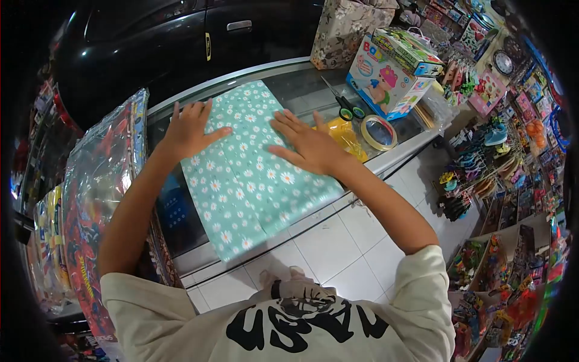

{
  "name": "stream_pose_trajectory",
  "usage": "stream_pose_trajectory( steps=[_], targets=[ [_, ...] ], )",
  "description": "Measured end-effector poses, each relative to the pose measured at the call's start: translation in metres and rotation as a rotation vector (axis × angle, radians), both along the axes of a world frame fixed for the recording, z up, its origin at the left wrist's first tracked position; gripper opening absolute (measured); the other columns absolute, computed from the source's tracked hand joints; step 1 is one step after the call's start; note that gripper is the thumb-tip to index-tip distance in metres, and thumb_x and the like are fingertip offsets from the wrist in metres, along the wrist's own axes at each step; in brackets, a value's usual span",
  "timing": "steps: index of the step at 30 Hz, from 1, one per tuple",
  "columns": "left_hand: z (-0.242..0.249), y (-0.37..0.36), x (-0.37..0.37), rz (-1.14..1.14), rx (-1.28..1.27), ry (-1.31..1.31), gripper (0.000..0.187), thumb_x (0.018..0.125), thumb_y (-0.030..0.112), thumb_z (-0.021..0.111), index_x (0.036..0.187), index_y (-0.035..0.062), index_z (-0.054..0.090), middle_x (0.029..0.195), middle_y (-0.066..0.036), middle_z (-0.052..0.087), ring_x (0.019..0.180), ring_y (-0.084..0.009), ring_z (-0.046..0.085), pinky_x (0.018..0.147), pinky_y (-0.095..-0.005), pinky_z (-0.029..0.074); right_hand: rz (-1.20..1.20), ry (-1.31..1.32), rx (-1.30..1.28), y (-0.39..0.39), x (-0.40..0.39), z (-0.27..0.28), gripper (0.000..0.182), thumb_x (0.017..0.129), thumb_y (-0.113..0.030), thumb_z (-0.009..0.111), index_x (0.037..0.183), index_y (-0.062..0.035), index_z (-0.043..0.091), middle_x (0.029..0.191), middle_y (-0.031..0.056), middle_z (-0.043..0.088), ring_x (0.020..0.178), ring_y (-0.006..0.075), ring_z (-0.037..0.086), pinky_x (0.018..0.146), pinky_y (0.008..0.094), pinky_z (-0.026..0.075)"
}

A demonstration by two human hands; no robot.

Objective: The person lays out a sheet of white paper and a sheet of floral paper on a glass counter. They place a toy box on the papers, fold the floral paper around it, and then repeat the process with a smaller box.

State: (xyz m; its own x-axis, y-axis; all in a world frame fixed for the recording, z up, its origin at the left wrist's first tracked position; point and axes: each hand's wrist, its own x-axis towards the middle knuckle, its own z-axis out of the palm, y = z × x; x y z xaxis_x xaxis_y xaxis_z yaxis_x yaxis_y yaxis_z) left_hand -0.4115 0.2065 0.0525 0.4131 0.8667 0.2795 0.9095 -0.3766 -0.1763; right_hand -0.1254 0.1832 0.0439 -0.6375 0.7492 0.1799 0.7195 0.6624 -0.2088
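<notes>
A flat rectangular package in green paper with white daisies (241,175) lies on the glass counter (289,78), its near end jutting past the front edge. My left hand (192,131) rests at its left edge, fingers apart, thumb over the paper. On its right part lies my right hand (310,145), palm down with the fingers spread. Neither hand holds anything. Right of my right hand are a yellow plastic packet (345,136), a roll of tape (379,133) and black-and-green scissors (344,105) with blades partly open.
A colourful toy box (386,78) and a flower-patterned package (350,33) stand at the back right. Plastic-wrapped goods (99,175) are stacked at the left. Beyond the counter is a black car (145,48). Shelves and hanging goods (482,157) fill the right side.
</notes>
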Motion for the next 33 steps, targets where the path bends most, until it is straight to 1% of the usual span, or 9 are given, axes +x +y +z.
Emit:
stream_pose_trajectory(
  steps=[2,3,6,9,13,19,25,28,33],
  targets=[
    [-0.004,0.008,-0.011,-0.048,0.185,-0.044,0.070,0.090,0.051,0.046,0.136,-0.0011,0.035,0.123,-0.018,0.048,0.119,-0.0342,0.044,0.105,-0.0538,0.027,0.002,0.002,0.025,0.017,-0.015,-0.004,0.072,0.092,-0.059,0.030,0.137,-0.0040,0.036,0.146,0.0146,0.031,0.139,0.0263,0.022,0.107,0.0638,0.006],
    [0.010,0.001,-0.003,-0.044,0.048,-0.112,0.064,0.092,0.047,0.043,0.141,0.0068,0.030,0.137,-0.019,0.039,0.130,-0.0356,0.034,0.108,-0.0566,0.020,-0.005,-0.006,0.055,0.025,-0.022,-0.008,0.071,0.092,-0.058,0.030,0.137,-0.0038,0.037,0.146,0.0148,0.031,0.138,0.0265,0.022,0.107,0.0640,0.006],
    [0.010,-0.022,0.028,-0.123,-0.167,-0.163,0.068,0.091,0.053,0.042,0.144,0.0134,0.025,0.148,-0.019,0.024,0.138,-0.0358,0.020,0.111,-0.0551,0.012,0.001,0.022,0.087,0.032,-0.029,-0.010,0.069,0.093,-0.057,0.030,0.136,-0.0033,0.038,0.145,0.0158,0.031,0.138,0.0274,0.023,0.106,0.0640,0.008],
    [0.001,-0.029,0.033,-0.050,-0.367,-0.066,0.076,0.087,0.067,0.034,0.147,0.0210,0.020,0.152,-0.017,0.010,0.141,-0.0354,0.006,0.112,-0.0529,0.005,0.016,0.047,0.043,0.022,-0.020,-0.008,0.068,0.093,-0.056,0.032,0.135,-0.0031,0.039,0.145,0.0168,0.031,0.138,0.0280,0.023,0.106,0.0631,0.011],
    [0.002,-0.029,0.033,-0.058,-0.368,-0.069,0.074,0.089,0.063,0.037,0.146,0.0204,0.020,0.152,-0.018,0.010,0.140,-0.0372,0.006,0.112,-0.0537,0.006,0.038,0.012,0.004,-0.008,-0.004,0.001,0.063,0.093,-0.051,0.037,0.138,-0.0058,0.036,0.147,0.0148,0.028,0.139,0.0266,0.022,0.109,0.0579,0.011],
    [0.002,-0.028,0.032,-0.058,-0.394,-0.078,0.074,0.088,0.063,0.038,0.147,0.0212,0.020,0.152,-0.018,0.008,0.140,-0.0375,0.005,0.111,-0.0542,0.004,0.076,-0.045,0.003,-0.021,0.005,0.005,0.066,0.092,-0.053,0.039,0.139,-0.0064,0.034,0.149,0.0148,0.023,0.139,0.0267,0.020,0.109,0.0576,0.010],
    [0.003,-0.027,0.030,-0.072,-0.427,-0.075,0.079,0.086,0.068,0.035,0.147,0.0206,0.019,0.152,-0.020,0.006,0.140,-0.0382,0.003,0.112,-0.0529,0.003,-0.013,-0.086,-0.064,-0.013,-0.003,0.003,0.075,0.092,-0.059,0.029,0.144,-0.0048,0.023,0.152,0.0135,0.016,0.142,0.0247,0.010,0.109,0.0590,0.003],
    [0.004,-0.028,0.032,-0.072,-0.434,-0.061,0.078,0.087,0.067,0.036,0.147,0.0208,0.018,0.152,-0.021,0.005,0.140,-0.0395,0.002,0.111,-0.0546,0.003,-0.055,-0.095,-0.061,0.009,-0.017,0.001,0.085,0.090,-0.065,0.023,0.142,0.0028,0.022,0.151,0.0173,0.017,0.141,0.0256,0.012,0.106,0.0640,-0.003],
    [0.005,-0.029,0.033,-0.069,-0.424,-0.024,0.077,0.088,0.066,0.034,0.147,0.0206,0.016,0.151,-0.021,0.004,0.140,-0.0399,0.002,0.111,-0.0559,0.004,-0.118,-0.130,-0.159,0.074,-0.054,0.006,0.084,0.090,-0.065,0.021,0.144,0.0000,0.019,0.152,0.0155,0.014,0.142,0.0248,0.009,0.106,0.0633,-0.003]
  ],
)
